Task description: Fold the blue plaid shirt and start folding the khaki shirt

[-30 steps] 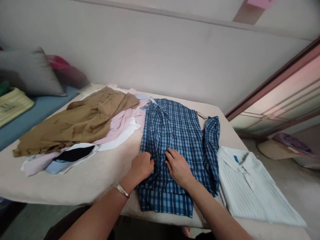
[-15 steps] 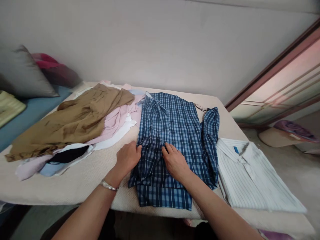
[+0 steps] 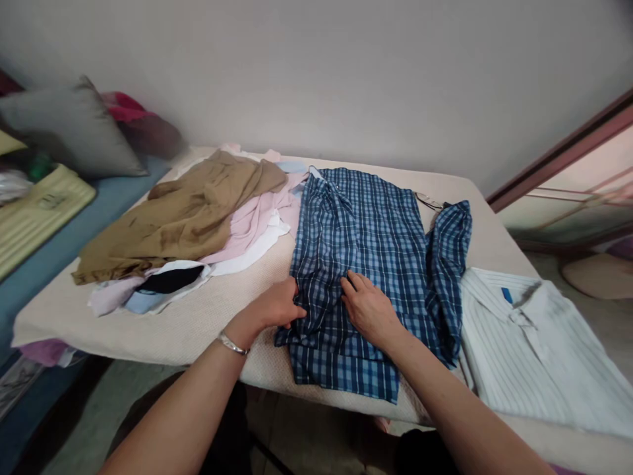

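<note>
A blue plaid shirt (image 3: pixel 386 231) lies in front of me, its left part folded inward and its right sleeve (image 3: pixel 448 264) doubled along the side. At the shirt's left edge, near the hem, my left hand (image 3: pixel 281 305) is closed with the cloth at its fingertips. My right hand (image 3: pixel 372 309) rests palm down on the middle of the shirt, fingers slightly bent and a little apart. Wrinkles run through the fabric between both hands. A silver bracelet (image 3: pixel 232 342) circles my left wrist.
A folded white striped shirt (image 3: pixel 534 356) lies at the right. Left of the plaid shirt is a pile with a brown garment (image 3: pixel 182 211) over pink clothing (image 3: pixel 254 227) and white pieces. A grey cushion (image 3: pixel 84 132) leans at the back left. A wall stands behind the cloth-covered surface (image 3: pixel 237 297).
The view has turned left, so everything sits farther right. My left hand has slid slightly down the shirt's edge toward the hem. My right hand stays at about the same place on the shirt.
</note>
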### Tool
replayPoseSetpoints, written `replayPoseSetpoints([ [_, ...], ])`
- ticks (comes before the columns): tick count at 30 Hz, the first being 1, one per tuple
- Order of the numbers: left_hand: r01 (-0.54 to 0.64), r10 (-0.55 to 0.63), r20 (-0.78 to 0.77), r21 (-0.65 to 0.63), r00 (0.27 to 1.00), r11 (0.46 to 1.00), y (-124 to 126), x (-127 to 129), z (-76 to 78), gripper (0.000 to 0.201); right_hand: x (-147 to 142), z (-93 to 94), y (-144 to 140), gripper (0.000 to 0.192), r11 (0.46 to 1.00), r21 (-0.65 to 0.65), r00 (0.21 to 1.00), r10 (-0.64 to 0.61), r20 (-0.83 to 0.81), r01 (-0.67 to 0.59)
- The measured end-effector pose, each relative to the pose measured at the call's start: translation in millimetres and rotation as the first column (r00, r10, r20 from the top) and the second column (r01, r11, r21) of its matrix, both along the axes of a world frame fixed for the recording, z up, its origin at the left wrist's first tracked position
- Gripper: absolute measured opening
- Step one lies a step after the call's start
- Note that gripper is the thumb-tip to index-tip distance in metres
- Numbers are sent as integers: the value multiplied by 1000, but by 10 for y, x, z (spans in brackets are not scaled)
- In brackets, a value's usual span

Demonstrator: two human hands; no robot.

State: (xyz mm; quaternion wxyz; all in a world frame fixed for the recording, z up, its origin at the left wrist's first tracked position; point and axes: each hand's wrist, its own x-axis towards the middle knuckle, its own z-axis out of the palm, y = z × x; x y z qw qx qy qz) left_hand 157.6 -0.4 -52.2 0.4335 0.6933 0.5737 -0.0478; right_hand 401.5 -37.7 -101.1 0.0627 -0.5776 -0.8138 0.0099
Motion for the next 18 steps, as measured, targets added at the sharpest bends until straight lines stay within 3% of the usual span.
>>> replayPoseSetpoints([
  [3,108,-86,-157,139,984,984,-19,-34,43,41,7,20,16,34,999,30,999,13,-32,-12],
  [7,121,-30,-345,247,938,961,8,-162,172,36,-193,209,-193,23,997,71,988,44,-151,-34],
  [11,168,-101,-333,181,938,969,-11,-158,204,29,-579,382,-713,18,956,-34,940,281,-191,-293],
  [14,202,-126,-360,181,924,962,-33,-87,154,21,-795,321,-1033,22,941,-35,936,332,-115,-338],
  [18,202,-116,-384,191,916,961,-39,-44,100,24,-910,138,-1156,14,953,39,954,301,5,-301],
])
